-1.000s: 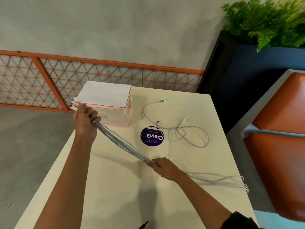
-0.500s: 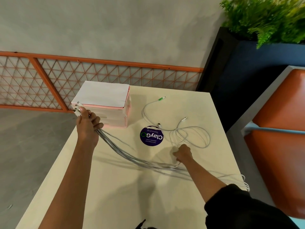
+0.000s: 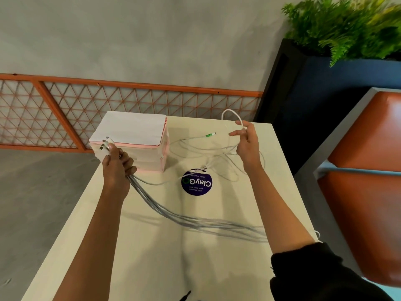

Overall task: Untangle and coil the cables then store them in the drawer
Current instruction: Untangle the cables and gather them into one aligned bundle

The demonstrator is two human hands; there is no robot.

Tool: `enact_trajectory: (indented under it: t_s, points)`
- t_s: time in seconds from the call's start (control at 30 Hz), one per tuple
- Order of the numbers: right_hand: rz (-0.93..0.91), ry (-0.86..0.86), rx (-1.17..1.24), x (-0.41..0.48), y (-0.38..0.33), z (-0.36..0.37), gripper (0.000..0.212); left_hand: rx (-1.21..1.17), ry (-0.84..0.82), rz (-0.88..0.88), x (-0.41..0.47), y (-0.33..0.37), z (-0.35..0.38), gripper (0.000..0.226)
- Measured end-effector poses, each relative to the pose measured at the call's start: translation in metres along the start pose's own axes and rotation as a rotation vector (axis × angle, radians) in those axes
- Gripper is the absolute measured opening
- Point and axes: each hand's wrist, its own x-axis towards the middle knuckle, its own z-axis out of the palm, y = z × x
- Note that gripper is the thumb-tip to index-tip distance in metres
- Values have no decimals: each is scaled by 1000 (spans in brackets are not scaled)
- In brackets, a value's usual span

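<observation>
L hand (image 3: 116, 168), 9 o'clock, fists cable bundle (image 3: 173, 216) as anchor; R hand (image 3: 247, 146), 2 o'clock, seemingly pinches white loop (image 3: 231, 111) up to untangle

The right hand (image 3: 247, 146) has left the grey cable bundle (image 3: 195, 223), moved to the loose white cable (image 3: 229, 109) and raised a loop of it above the tabletop (image 3: 152, 257), pulling its flat coil out of shape.

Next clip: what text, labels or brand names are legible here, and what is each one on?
"ClayGo": on the round purple sticker stuck to the table, upside down to the camera.
Smaller lines under it on the sticker: too small to read.
No other text visible.
</observation>
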Motion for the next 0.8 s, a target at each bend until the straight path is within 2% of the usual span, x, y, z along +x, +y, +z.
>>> enact_trajectory:
  t_s: [0.1,0.2,0.27,0.33,0.4,0.47,0.53,0.63,0.7,0.73,0.8]
  points:
    - [59,-2,50,-11,-11,3,29,5,-7,5,0,0,3,43]
    - [248,18,82,-35,-1,7,17,-1,-11,2,0,0,3,42]
    - [396,44,-14,-57,13,6,29,0,-16,-4,0,-1,3,42]
    - [501,17,-226,-77,28,3,49,0,-27,-15,0,-1,2,42]
    - [484,-119,-307,-95,42,3,59,5,-39,-34,0,-2,2,42]
    - [395,-312,-264,-110,50,9,39,20,-50,-50,-2,-4,3,42]
    - [376,-405,-255,-119,57,15,22,33,-46,-63,-3,-7,5,41]
    - [421,-453,-258,-123,66,21,26,33,-51,-69,-5,-7,5,41]
    - [538,-490,-285,-120,72,20,21,33,-61,-76,-6,-7,4,40]
    - [626,-467,-233,-118,76,20,28,34,-68,-80,-7,-7,3,40]
    - [755,-333,-48,-110,83,19,64,45,-87,-83,-9,-7,3,41]
